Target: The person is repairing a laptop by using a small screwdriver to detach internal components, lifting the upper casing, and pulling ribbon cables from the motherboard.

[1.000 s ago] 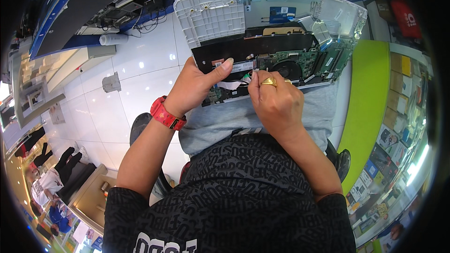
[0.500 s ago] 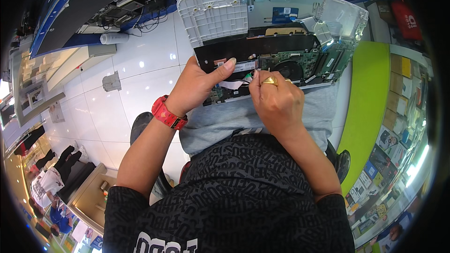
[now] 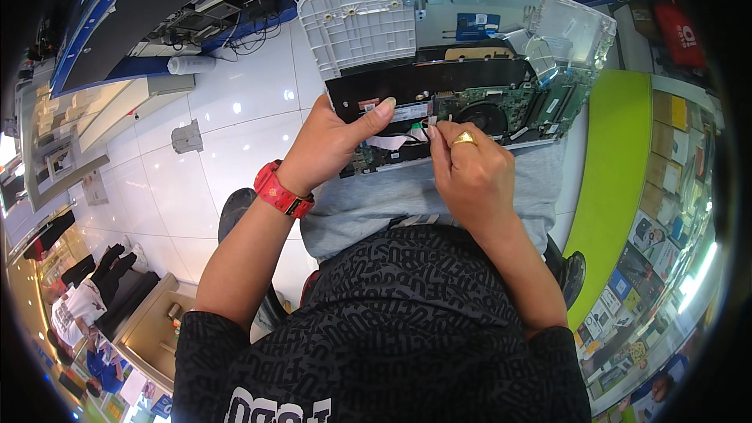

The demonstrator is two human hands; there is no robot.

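Note:
An opened laptop base [image 3: 352,31] with white plastic casing, a black metal plate and green circuit board [image 3: 568,98] rests over my lap. My left hand [image 3: 333,141], red watch on the wrist, grips its left edge, thumb lying on the black plate. My right hand [image 3: 470,168], with gold rings, has thumb and forefinger pinched at small wires [image 3: 431,121] left of the fan [image 3: 482,117]; the exact piece between them is too small to name. A white ribbon cable [image 3: 385,142] lies beside my left thumb.
Dark shelving with electronics and cables [image 3: 211,27] stands at the upper left over a tiled floor [image 3: 227,149]. A lime-green bench top [image 3: 607,172] runs along my right, beside a glass case of boxed goods [image 3: 658,188]. Other people [image 3: 82,305] show at the far lower left.
My right hand has shifted slightly right, and its fingers have turned a little at the wires. The laptop has moved marginally right; my left hand still grips it.

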